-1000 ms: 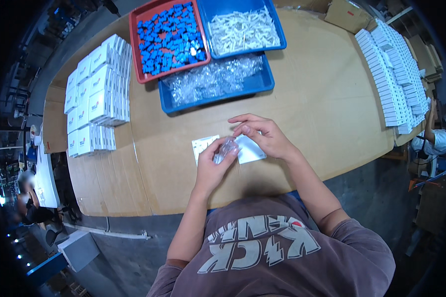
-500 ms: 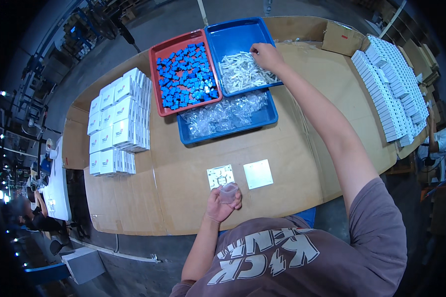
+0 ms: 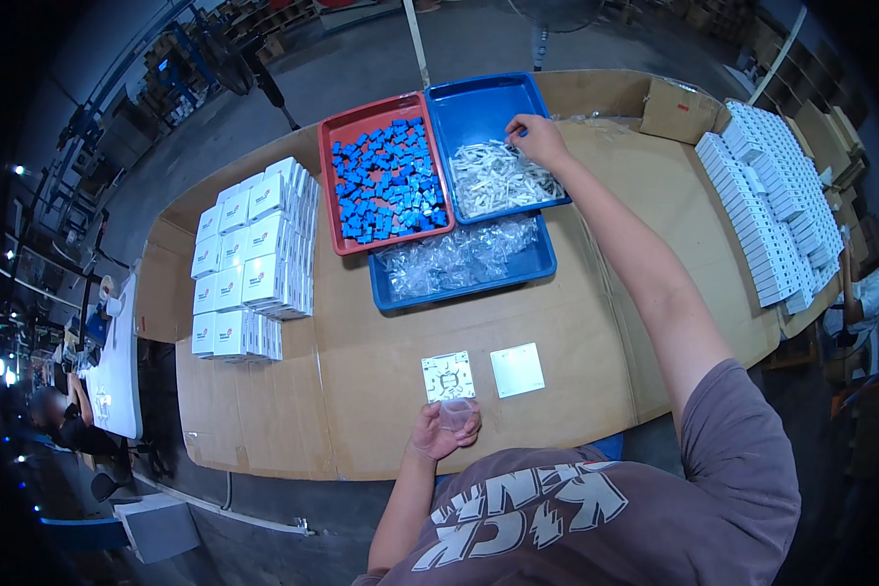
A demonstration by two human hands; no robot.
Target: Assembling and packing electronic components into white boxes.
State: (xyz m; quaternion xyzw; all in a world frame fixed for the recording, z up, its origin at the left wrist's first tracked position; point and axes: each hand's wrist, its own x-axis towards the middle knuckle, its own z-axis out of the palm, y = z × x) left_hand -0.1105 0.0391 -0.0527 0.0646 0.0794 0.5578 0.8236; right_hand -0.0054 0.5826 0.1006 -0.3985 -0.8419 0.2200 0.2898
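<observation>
The left hand (image 3: 440, 436) is gripping clear plastic (image 3: 456, 414). The right hand (image 3: 541, 144), grip unclear, is hovering near white pieces (image 3: 498, 181).

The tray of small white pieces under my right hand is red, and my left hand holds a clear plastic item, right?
Not quite: the head view shows the tray of white pieces under your right hand is blue. Your left hand does hold a clear plastic item.

Translucent plastic piece (image 3: 456, 414), matt cardboard (image 3: 376, 391)
</observation>
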